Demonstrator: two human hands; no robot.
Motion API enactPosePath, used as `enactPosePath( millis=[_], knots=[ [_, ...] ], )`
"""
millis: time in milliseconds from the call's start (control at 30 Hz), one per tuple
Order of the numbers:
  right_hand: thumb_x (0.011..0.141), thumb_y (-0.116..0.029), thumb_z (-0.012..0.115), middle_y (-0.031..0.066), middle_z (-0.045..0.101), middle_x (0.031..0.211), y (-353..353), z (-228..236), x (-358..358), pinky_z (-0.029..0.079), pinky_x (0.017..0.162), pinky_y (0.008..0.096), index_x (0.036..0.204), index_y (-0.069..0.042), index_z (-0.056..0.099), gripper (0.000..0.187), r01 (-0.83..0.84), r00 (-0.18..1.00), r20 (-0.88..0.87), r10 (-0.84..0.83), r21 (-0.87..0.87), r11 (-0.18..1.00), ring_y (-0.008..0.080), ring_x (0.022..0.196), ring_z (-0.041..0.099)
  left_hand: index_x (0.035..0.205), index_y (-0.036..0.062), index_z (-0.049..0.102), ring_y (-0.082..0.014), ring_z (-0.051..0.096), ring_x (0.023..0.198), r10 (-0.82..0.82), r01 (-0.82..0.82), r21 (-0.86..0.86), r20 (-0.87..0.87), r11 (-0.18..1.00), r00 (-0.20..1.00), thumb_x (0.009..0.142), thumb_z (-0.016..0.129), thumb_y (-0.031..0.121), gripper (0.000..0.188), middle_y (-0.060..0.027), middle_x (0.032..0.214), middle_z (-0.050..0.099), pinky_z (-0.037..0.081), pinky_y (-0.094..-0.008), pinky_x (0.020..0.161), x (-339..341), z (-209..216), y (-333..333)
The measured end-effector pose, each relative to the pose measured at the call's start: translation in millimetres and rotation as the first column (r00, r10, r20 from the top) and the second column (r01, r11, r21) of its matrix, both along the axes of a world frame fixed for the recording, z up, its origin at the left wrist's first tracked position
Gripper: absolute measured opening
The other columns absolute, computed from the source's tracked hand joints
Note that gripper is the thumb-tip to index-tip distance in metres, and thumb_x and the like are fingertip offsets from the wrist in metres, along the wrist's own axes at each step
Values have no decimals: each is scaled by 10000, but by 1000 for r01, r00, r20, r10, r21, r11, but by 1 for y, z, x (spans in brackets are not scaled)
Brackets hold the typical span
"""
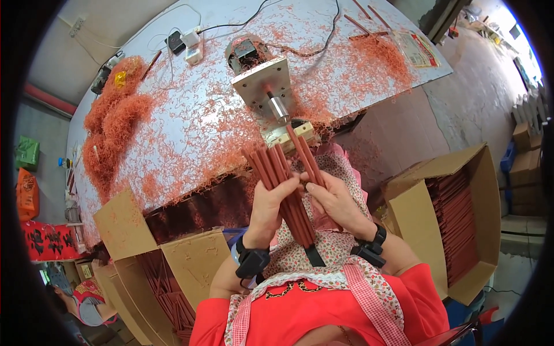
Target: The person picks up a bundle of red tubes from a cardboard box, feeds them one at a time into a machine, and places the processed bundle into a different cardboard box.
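In my left hand (266,207), closed around it, is a bundle of thin reddish-brown sticks (298,222), slanting down toward my lap. My right hand (339,205) pinches a couple more sticks (306,154), whose far ends reach up toward the motor's metal cylinder (279,109). I cannot tell whether those ends touch it. Both hands meet in front of my flowered apron (283,245), fingers close together. The motor (248,53) sits behind a square metal plate on the table, with a pale block (301,132) at the table edge below.
Curly orange-red shavings cover the white table (190,86), heaped in a large pile (112,127) at left. A cardboard box (487,225) of sticks stands at right; another open box (193,259) is at left. Cables and a power strip (193,51) lie behind. Another person (89,303) is at lower left.
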State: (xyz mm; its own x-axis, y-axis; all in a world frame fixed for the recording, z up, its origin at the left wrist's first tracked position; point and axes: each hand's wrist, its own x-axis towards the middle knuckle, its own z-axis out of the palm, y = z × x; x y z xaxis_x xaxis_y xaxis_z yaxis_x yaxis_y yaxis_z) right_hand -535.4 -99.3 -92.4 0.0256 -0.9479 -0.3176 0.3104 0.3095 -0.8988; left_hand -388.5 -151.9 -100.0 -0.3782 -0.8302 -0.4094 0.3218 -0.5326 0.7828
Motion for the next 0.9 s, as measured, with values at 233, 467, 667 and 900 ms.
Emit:
enactPosePath(
  millis=[233,467,667,900],
  knots=[
    [930,-104,481,-53,458,662,-15,4,-5,329,468,182,1198,7,484,290,-23,1000,-8,23,0,1000,18,519,404,1178,16,478,-178,619,837,-76,108,243,-136,964,988,810,634,85,406,-76,959,637,511,-328,768,16,-11,43],
    [927,-116,477,-61,430,643,5,4,-5,327,470,180,1197,-3,484,293,-60,998,-21,60,25,998,16,524,394,1146,10,507,-174,623,815,-126,130,132,-31,983,991,813,639,94,368,-76,922,645,516,-310,747,21,-2,28],
    [924,-119,476,-50,447,641,-19,3,-11,335,473,180,1183,0,488,286,-73,997,0,73,-30,997,22,529,421,1091,4,548,-156,622,800,20,-14,-71,87,997,996,826,635,95,294,-74,901,645,510,-295,721,9,14,11],
    [926,-116,476,-35,478,653,24,-1,3,366,483,184,1222,3,459,320,57,996,-62,-59,-46,997,28,545,461,1068,0,574,-138,623,816,40,-38,-131,15,991,999,864,590,71,217,-75,923,652,511,-289,732,-17,9,-2]
  ],
)
